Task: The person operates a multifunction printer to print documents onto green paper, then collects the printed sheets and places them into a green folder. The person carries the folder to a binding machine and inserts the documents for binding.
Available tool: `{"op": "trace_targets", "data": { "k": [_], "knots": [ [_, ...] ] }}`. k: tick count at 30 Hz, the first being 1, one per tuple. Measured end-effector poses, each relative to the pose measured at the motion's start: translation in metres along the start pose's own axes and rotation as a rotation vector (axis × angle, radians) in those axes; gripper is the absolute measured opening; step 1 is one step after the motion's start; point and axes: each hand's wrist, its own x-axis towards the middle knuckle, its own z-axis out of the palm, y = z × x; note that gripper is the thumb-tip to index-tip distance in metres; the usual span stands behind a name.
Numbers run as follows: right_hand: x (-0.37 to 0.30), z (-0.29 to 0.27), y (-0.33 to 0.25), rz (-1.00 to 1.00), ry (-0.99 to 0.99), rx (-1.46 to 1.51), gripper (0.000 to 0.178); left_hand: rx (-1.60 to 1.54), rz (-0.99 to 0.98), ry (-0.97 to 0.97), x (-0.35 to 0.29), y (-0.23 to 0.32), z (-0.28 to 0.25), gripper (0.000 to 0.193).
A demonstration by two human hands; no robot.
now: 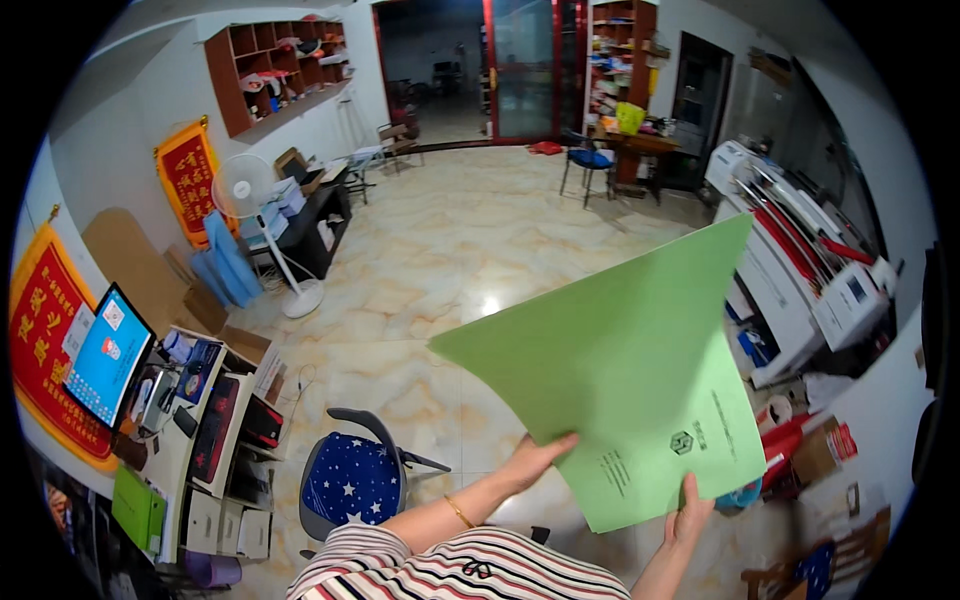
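A large sheet of light green paper or thin card is held up in front of me, bent in a curve, with small dark print and a hexagonal emblem near its lower edge. My left hand grips its lower left edge, thumb on the near face and the other fingers hidden behind. At the lower right edge, my right hand pinches it with the thumb on the near face. Whether it is one sheet or several layers I cannot tell.
A chair with a blue star-patterned seat stands at my left, beside a desk with a monitor. Farther off are a white fan and a second chair. A large-format printer lines the right side, with cardboard boxes nearer me.
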Motion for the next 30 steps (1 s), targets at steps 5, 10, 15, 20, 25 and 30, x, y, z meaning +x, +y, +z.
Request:
{"op": "trace_targets", "data": {
  "k": [5, 10, 15, 20, 25, 30],
  "knots": [
    [0.179, 0.094, 0.05, 0.159, -0.34, -0.239, 0.049, -0.192, -0.033, 0.182, 0.09, 0.025, -0.089, 0.04],
    [0.322, 0.216, 0.114, 0.043, -0.564, -0.626, 0.051, -0.069, -0.03, 0.482, 0.184, 0.032, -0.15, 0.039],
    [0.447, 0.361, 0.092, -0.361, -0.639, -0.885, 0.06, -0.023, 0.02, 0.884, 0.337, 0.065, -0.229, 0.036],
    [0.538, 0.49, 0.061, -0.398, -1.219, -0.729, 0.086, -0.01, 0.095, 1.102, 0.481, 0.101, -0.322, 0.037],
    [0.661, 0.597, 0.108, -0.349, -1.543, -0.516, 0.087, 0.087, -0.032, 1.328, 0.615, 0.1, -0.415, 0.035],
    [0.78, 0.729, 0.176, -0.393, -1.698, -0.197, 0.068, 0.461, -0.201, 1.631, 0.585, 0.011, -0.537, 0.032]
  ]
}}
